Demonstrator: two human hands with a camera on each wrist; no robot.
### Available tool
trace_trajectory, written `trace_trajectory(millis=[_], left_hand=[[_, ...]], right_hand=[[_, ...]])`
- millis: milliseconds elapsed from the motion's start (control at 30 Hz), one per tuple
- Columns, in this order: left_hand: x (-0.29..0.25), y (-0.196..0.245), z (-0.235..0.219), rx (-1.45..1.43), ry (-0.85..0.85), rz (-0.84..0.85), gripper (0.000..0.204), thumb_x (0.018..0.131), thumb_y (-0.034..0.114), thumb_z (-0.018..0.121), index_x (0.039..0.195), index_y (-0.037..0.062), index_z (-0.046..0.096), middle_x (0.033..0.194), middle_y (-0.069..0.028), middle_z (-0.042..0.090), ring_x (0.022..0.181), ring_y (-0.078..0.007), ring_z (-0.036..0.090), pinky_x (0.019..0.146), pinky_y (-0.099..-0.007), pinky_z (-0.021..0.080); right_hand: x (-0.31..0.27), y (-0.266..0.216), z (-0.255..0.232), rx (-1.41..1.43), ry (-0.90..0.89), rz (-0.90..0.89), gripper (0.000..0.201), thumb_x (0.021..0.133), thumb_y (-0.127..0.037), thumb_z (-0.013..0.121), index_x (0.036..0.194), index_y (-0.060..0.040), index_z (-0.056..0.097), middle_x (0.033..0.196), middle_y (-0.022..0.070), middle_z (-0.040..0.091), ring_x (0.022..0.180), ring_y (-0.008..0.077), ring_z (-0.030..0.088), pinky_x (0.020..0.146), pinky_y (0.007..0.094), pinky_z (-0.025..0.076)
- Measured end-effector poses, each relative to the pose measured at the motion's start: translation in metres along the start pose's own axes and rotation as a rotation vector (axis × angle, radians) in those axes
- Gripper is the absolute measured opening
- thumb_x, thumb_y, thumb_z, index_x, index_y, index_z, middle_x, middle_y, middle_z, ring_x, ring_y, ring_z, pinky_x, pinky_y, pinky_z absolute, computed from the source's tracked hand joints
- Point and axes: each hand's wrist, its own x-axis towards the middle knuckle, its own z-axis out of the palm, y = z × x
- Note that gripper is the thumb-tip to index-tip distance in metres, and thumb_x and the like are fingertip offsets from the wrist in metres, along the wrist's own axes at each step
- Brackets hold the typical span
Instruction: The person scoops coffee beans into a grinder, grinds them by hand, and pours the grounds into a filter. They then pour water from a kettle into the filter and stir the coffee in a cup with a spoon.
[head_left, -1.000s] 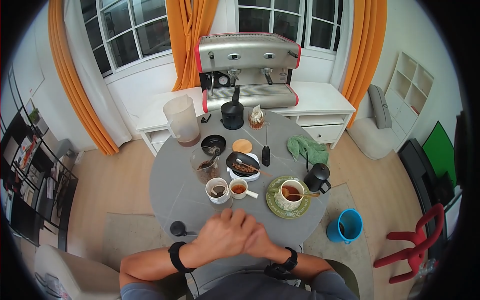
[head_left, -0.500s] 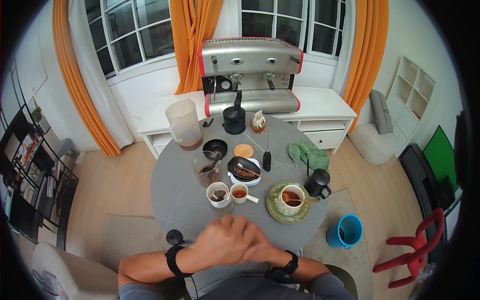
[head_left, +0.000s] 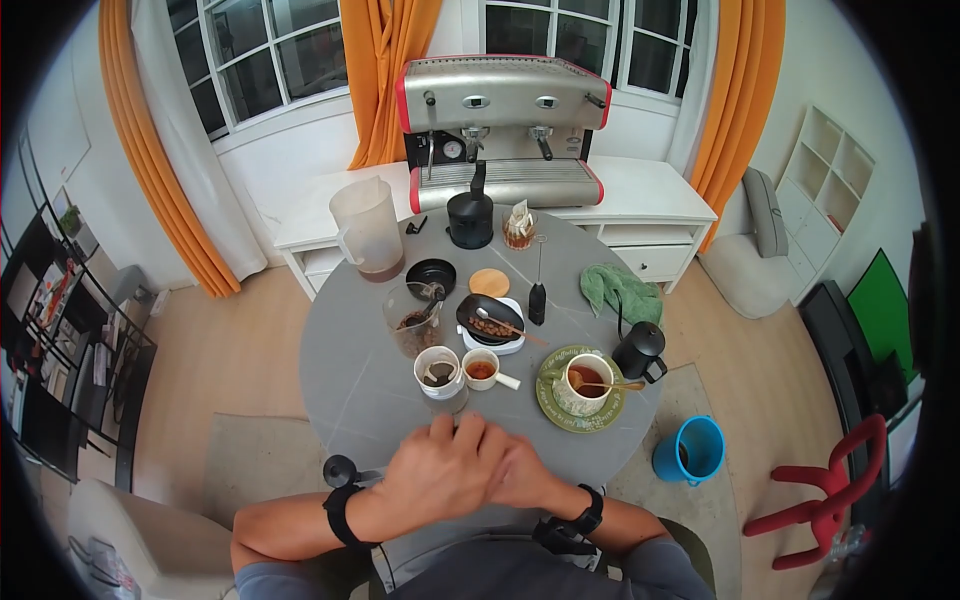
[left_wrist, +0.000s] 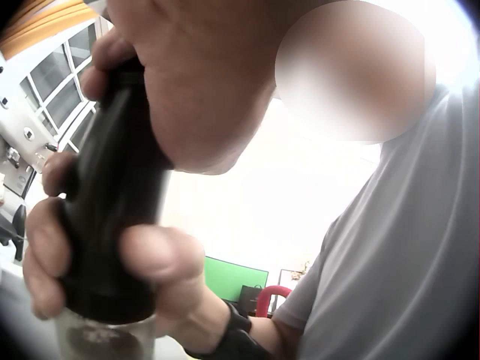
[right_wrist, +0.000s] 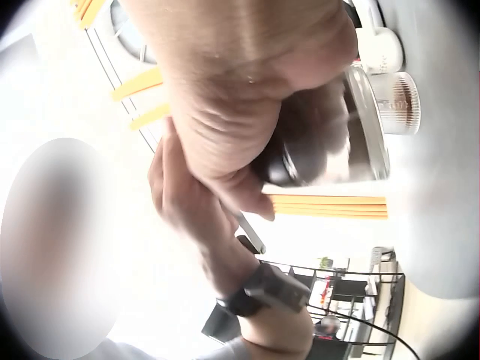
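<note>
step: grinding, judged | left hand (head_left: 440, 470) capped hand coffee grinder (left_wrist: 112, 225), right hand (head_left: 525, 475) wrapped its body, at grey table (head_left: 350, 390) near edge | next: firm hold, steady crank turns

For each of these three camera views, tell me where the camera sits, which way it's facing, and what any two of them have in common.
Head: worn on the head, looking forward and down at the round table; shows both forearms, left hand over right hand.
Left wrist: at the left wrist, looking up along the black grinder; shows gripping fingers and a grey shirt.
Right wrist: at the right wrist, looking along the palm at the grinder's glass jar; shows both hands.
Shared: both wrist views show the grinder held by both hands.
</note>
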Motion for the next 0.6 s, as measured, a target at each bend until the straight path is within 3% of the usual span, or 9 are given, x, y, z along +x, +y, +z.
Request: trace_trajectory(millis=[67, 100, 200, 267, 300, 367, 400, 467, 600], left_hand=[[0.007, 0.0, 0.005, 0.087, -0.007, -0.087, 0.033, 0.087, 0.041, 0.071, 0.084, 0.0098, 0.063, 0.079, -0.0057, 0.051, 0.061, -0.0226, 0.053, 0.047, -0.0332, 0.044], [0.008, -0.001, 0.005, 0.085, -0.004, -0.085, 0.033, 0.087, 0.041, 0.071, 0.084, 0.0098, 0.063, 0.079, -0.0057, 0.051, 0.061, -0.0226, 0.053, 0.047, -0.0332, 0.044], [0.009, -0.004, 0.0, -0.003, -0.026, 0.038, 0.037, 0.088, 0.045, 0.07, 0.081, 0.0096, 0.06, 0.079, -0.0061, 0.052, 0.062, -0.022, 0.053, 0.049, -0.0324, 0.044], [0.009, -0.006, -0.004, -0.145, 0.0, 0.334, 0.044, 0.09, 0.046, 0.066, 0.084, 0.0035, 0.062, 0.077, -0.0062, 0.051, 0.064, -0.0209, 0.052, 0.054, -0.0314, 0.044], [0.008, -0.006, -0.004, -0.143, -0.001, 0.334, 0.044, 0.09, 0.046, 0.066, 0.084, 0.0035, 0.062, 0.077, -0.0062, 0.051, 0.064, -0.0209, 0.052, 0.054, -0.0314, 0.044], [0.007, -0.004, -0.001, -0.34, 0.063, 0.639, 0.041, 0.089, 0.045, 0.066, 0.084, 0.0038, 0.062, 0.079, -0.0056, 0.052, 0.068, -0.0203, 0.054, 0.058, -0.0312, 0.044], [0.008, -0.001, 0.001, -0.339, 0.063, 0.636, 0.041, 0.089, 0.045, 0.066, 0.084, 0.0038, 0.062, 0.079, -0.0056, 0.052, 0.068, -0.0203, 0.054, 0.058, -0.0312, 0.044], [0.009, 0.003, 0.005, -0.466, 0.173, 0.804, 0.036, 0.088, 0.04, 0.067, 0.084, 0.0047, 0.061, 0.08, -0.0052, 0.053, 0.07, -0.0205, 0.055, 0.057, -0.0312, 0.043], [-0.001, 0.0, 0.006, -0.429, 0.137, 0.737, 0.031, 0.089, 0.035, 0.067, 0.086, 0.0047, 0.062, 0.081, -0.006, 0.054, 0.069, -0.0207, 0.055, 0.057, -0.0321, 0.044]], right_hand=[[0.001, 0.0, 0.022, -0.127, 0.381, 0.085, 0.034, 0.079, -0.019, 0.078, 0.11, -0.0066, 0.067, 0.106, 0.0113, 0.071, 0.093, 0.0289, 0.07, 0.082, 0.0393, 0.056], [-0.001, 0.004, 0.022, -0.13, 0.383, 0.085, 0.034, 0.079, -0.019, 0.078, 0.11, -0.0066, 0.067, 0.106, 0.0113, 0.071, 0.093, 0.0289, 0.07, 0.082, 0.0393, 0.056], [-0.005, 0.047, 0.017, 0.101, 0.307, -0.028, 0.036, 0.079, -0.019, 0.078, 0.11, -0.0065, 0.066, 0.106, 0.0108, 0.071, 0.094, 0.0258, 0.071, 0.081, 0.0389, 0.056], [-0.006, 0.078, 0.014, 0.021, -0.046, -0.33, 0.036, 0.077, -0.017, 0.08, 0.109, -0.0072, 0.067, 0.104, 0.0104, 0.071, 0.094, 0.0232, 0.071, 0.08, 0.0383, 0.056], [-0.007, 0.08, 0.014, 0.022, -0.046, -0.332, 0.036, 0.077, -0.017, 0.08, 0.109, -0.0072, 0.067, 0.104, 0.0104, 0.071, 0.094, 0.0232, 0.071, 0.08, 0.0383, 0.056], [-0.008, 0.078, 0.013, 0.047, -0.098, -0.335, 0.035, 0.077, -0.017, 0.08, 0.108, -0.0075, 0.067, 0.104, 0.0101, 0.071, 0.094, 0.0237, 0.071, 0.079, 0.0384, 0.056], [-0.007, 0.073, 0.012, 0.059, -0.129, -0.336, 0.035, 0.077, -0.017, 0.081, 0.108, -0.0076, 0.067, 0.104, 0.01, 0.071, 0.094, 0.024, 0.071, 0.079, 0.0384, 0.056], [-0.002, 0.062, 0.009, 0.084, -0.194, -0.342, 0.034, 0.077, -0.017, 0.081, 0.108, -0.0079, 0.067, 0.104, 0.0098, 0.071, 0.094, 0.0245, 0.071, 0.079, 0.0385, 0.056], [0.002, 0.037, 0.003, 0.134, -0.308, -0.343, 0.034, 0.077, -0.018, 0.081, 0.107, -0.0084, 0.068, 0.104, 0.0093, 0.071, 0.093, 0.0255, 0.071, 0.078, 0.0388, 0.056]])
